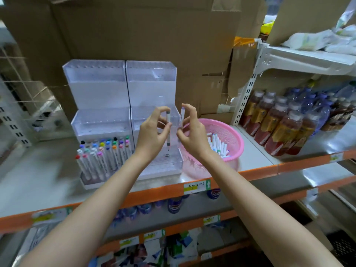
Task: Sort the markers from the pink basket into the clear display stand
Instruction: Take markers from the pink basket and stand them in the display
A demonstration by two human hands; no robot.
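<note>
Fingers of left hand [152,135] clamp grey-capped marker [169,139] upright | right hand [190,135] pinches purple-capped marker [182,115] just right of it | pink basket [239,140] with loose markers [217,145] at right | clear display stand [119,89] beyond, left near tier filled

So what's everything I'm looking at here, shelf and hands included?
clear display stand: two units side by side, clear and white, mid-shelf
markers in the stand: many, white with mixed-colour caps, left unit's lowest tier
pink basket: one, pink, right of the stand
markers in the basket: a pile, mostly white, count unclear
grey-capped marker: one, white, upright in the left grip
lilac-capped marker: one, white, in the right grip
bottled drinks: many, reddish-brown and blue, right of the basket
cardboard boxes: several, brown, behind the stand
shelf: one, grey with orange edge
left grip: bare hand, pinches the grey-capped marker
right grip: bare hand, pinches the lilac-capped marker
</note>
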